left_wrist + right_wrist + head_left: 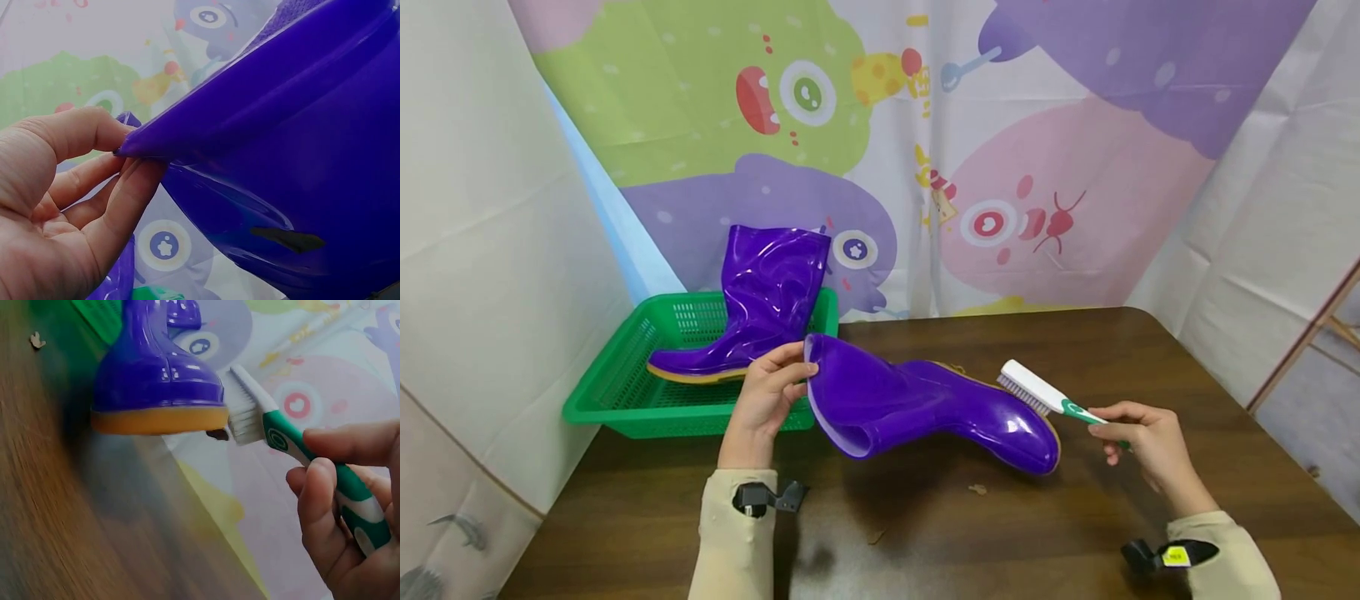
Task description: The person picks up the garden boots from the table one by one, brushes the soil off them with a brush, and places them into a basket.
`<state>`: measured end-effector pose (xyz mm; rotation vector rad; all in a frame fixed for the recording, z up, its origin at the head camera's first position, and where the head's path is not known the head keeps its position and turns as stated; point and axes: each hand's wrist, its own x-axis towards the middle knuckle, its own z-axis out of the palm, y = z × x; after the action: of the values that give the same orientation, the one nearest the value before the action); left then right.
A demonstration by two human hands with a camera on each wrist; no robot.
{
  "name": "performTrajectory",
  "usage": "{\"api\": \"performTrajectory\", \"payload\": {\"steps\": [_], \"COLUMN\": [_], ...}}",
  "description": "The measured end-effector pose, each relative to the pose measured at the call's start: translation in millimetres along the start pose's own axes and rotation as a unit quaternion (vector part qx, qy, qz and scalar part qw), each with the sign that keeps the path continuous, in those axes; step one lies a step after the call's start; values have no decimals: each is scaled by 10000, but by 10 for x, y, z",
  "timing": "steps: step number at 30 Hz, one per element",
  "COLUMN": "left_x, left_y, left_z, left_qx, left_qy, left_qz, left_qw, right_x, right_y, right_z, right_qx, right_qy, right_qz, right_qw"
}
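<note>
A glossy purple boot [925, 400] with a yellowish sole lies on its side above the table, its opening toward the left. My left hand [769, 396] pinches the rim of that opening; the left wrist view shows thumb and fingers on the edge of the purple boot [269, 137]. In my right hand [1150, 446] is the green and white handle of a brush [1037, 389], its bristles at the boot's toe near the sole edge. The right wrist view has the bristles of the brush [247, 415] beside the toe, with a dark bit under the sole [162, 420].
A green plastic basket [662, 421] stands at the back left, holding a second purple boot [771, 283]. Small brown bits [977, 489] lie on the wooden table [940, 550]. A patterned cloth [925, 167] hangs behind the table.
</note>
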<state>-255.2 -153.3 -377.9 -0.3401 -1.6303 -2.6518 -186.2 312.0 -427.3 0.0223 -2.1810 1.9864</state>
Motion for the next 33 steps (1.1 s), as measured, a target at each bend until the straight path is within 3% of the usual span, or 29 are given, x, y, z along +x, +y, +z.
{"api": "performTrajectory", "payload": {"steps": [5, 9, 12, 17, 27, 33], "left_x": [-2, 0, 1, 1, -6, -42], "left_y": [1, 1, 0, -4, -1, 59], "left_z": [-2, -1, 4, 3, -23, -103], "left_qx": [-11, -2, -7, -23, 32, 531], "left_qy": [-41, -31, -39, 4, -37, -340], "left_qz": [14, 3, 7, -1, 38, 51], "left_qw": [10000, 10000, 10000, 10000, 10000, 9980], "right_x": [10, 20, 39, 92, 224, 313], "right_y": [36, 55, 34, -41, -186, -328], "right_z": [-32, -10, 31, 113, 293, 447], "right_qx": [-810, -1956, -2419, -2296, -2153, -1617], "right_qy": [267, 234, 340, 495, 281, 219], "right_qz": [407, 449, 257, -87, -389, -564], "right_qw": [9955, 9794, 9694, 9720, 9754, 9850]}}
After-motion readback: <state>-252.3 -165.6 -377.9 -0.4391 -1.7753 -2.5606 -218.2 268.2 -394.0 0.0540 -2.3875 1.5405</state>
